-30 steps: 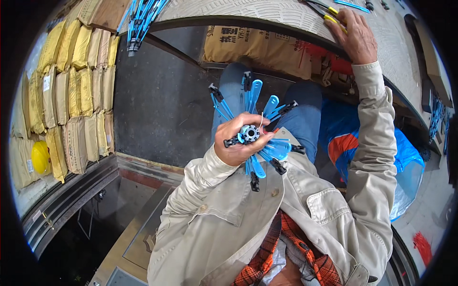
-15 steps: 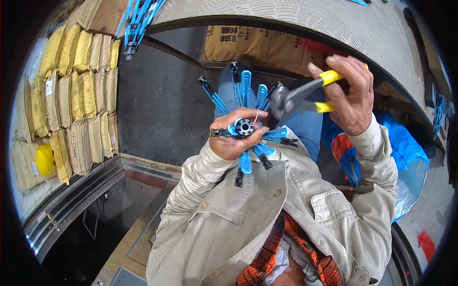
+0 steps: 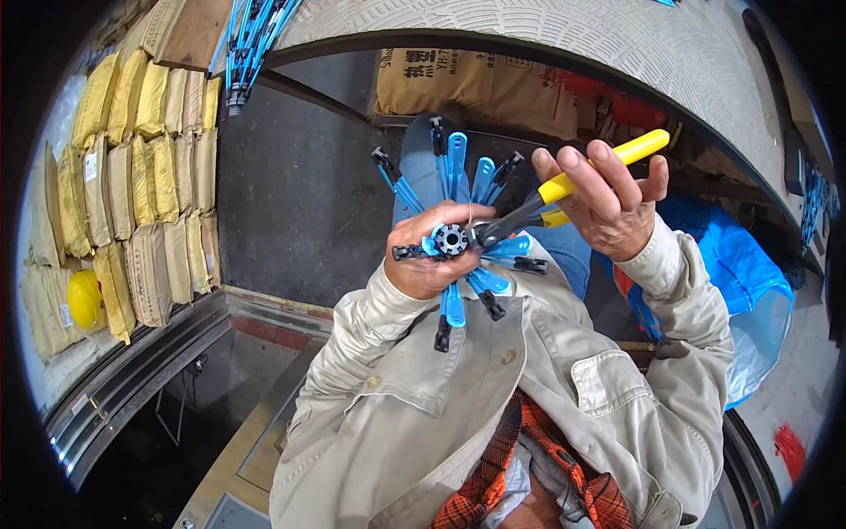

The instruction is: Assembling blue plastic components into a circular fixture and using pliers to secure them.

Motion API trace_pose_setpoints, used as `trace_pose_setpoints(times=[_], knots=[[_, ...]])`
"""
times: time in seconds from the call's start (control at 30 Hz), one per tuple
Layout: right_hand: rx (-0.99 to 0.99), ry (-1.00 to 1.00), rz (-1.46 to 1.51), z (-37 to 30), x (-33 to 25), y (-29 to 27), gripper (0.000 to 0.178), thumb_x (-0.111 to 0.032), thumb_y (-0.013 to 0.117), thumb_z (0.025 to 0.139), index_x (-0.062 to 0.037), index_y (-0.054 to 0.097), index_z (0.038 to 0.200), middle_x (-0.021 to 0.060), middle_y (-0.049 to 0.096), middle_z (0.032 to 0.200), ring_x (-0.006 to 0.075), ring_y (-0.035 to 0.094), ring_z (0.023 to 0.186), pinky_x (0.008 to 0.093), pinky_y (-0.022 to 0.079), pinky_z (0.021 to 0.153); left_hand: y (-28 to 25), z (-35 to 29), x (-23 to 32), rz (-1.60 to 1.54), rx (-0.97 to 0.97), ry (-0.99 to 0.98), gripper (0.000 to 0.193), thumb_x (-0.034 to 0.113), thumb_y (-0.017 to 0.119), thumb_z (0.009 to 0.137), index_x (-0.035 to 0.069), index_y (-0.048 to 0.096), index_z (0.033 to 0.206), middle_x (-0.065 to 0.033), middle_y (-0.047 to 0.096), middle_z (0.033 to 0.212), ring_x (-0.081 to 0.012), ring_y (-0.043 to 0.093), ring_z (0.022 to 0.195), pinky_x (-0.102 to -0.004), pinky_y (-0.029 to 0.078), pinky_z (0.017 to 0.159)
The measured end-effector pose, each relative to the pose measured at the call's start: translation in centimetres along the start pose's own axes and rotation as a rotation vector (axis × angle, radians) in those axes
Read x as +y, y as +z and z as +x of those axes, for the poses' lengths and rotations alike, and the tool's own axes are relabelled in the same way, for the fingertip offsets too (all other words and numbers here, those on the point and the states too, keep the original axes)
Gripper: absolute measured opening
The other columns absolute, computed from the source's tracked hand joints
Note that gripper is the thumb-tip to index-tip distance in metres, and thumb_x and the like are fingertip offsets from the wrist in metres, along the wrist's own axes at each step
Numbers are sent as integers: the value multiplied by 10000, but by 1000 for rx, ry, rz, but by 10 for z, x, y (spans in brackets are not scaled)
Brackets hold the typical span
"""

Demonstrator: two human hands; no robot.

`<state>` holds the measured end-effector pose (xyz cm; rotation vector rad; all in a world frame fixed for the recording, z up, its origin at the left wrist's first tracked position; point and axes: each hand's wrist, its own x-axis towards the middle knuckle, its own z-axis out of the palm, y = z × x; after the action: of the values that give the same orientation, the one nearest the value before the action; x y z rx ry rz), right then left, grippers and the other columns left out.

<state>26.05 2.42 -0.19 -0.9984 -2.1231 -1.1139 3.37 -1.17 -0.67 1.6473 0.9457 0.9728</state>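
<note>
My left hand [image 3: 412,271] is closed around a blue-and-black radial assembly at its middle. Several blue arms with black end pieces fan outward from its round, slotted black hub [image 3: 450,239]. A thin wire [image 3: 471,212] shows beside the hub, by my left thumb and fingers. My right hand [image 3: 608,207] grips yellow-handled pincers [image 3: 520,220] with the fingers on the handles. The dark jaws of the pincers are right against the hub's right side, at the wire; whether they bite on it is too small to tell.
A bundle of similar blue strips [image 3: 251,53] hangs over the left end of the patterned workbench [image 3: 529,26]. Stacked yellow-brown paper sacks [image 3: 145,194] line the left side, with a yellow helmet-like object [image 3: 85,300]. A large sack [image 3: 476,88] lies under the bench; a blue bag [image 3: 740,273] stands at right.
My right hand has turned and brought the pincers left and down, from apart to right beside the hub. Their handles have come closer together. My left hand and the assembly stay nearly still.
</note>
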Motion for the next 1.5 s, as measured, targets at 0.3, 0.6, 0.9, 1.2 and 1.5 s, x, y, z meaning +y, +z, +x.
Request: trace_pose_setpoints(times=[0.3,0.6,0.9,1.2,1.5], knots=[[-82,109,35,-13,-21,-7,440,-211,742,711,-235,540,1102,-45,475,1186,150,473,1114,462,152,1070,1,0,1,-8,58,-64,329,-40,660,609,20,636,932,-62,643,766,-132,558,590,-228,439,561],[-231,380,118,-17,-52,-19,417,-112,725,718,-207,561,1090,-18,468,1167,150,463,1097,439,139,1065,-2,-1,-2,-105,37,-99,348,-38,641,633,14,618,976,-70,644,807,-137,559,616,-230,438,585],[-207,281,178,-12,-38,-19,342,-114,721,719,-182,610,1035,-11,444,1166,155,454,1084,427,122,1067,-3,-2,-3,-157,15,-81,360,-27,627,658,5,598,1016,-69,630,818,-136,544,618,-225,424,593],[-269,355,131,-15,-54,-25,311,-142,721,716,-174,630,1012,-5,432,1151,148,456,1019,364,229,1019,-5,-4,-2,-195,30,-101,357,-35,612,673,-2,592,1028,-70,631,855,-140,554,663,-225,423,623],[-502,65,623,8,0,-47,226,-105,689,737,-72,587,936,58,516,945,183,533,779,295,438,620,-5,-9,-2,-87,4,-89,457,-12,688,636,4,590,1083,-76,633,871,-144,553,679,-235,432,645]])
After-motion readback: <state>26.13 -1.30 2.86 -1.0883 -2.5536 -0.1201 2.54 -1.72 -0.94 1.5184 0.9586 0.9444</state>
